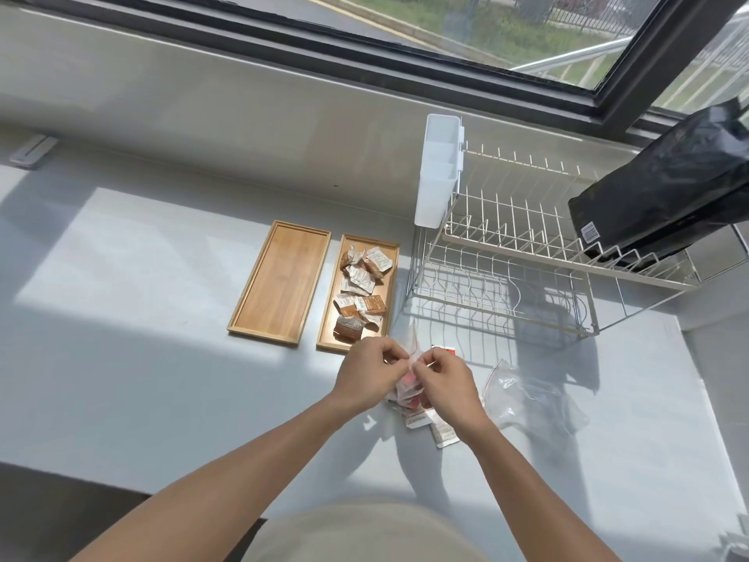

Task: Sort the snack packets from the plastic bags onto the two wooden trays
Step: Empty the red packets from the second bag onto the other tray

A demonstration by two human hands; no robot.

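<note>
Both grips are pinched narrow on the top edge of a clear plastic bag of red snack packets, thumb against forefinger, the left hand on the bag's left side and the right hand on its right, knuckles nearly meeting. The bag stands roughly upright between the hands, its mouth upward and away from the person, its bottom resting on the pale grey desk just in front of the trays. Both forearms reach forward from the lower edge of the view and converge on the bag, wrists slightly bent inward.

Under the right wrist, white printed packets lie flat on the desk. Just right of the right hand lies an empty, crumpled clear plastic bag.

Beyond the hands, two long rectangular wooden trays lie side by side, long axes running away from the person and leaning a little to the right. The left wooden tray is bare; the right wooden tray holds a loose heap of brown-and-white snack packets.

To the right stands a white wire dish rack with a white plastic cutlery holder and a black foil pouch leaning in it.
</note>
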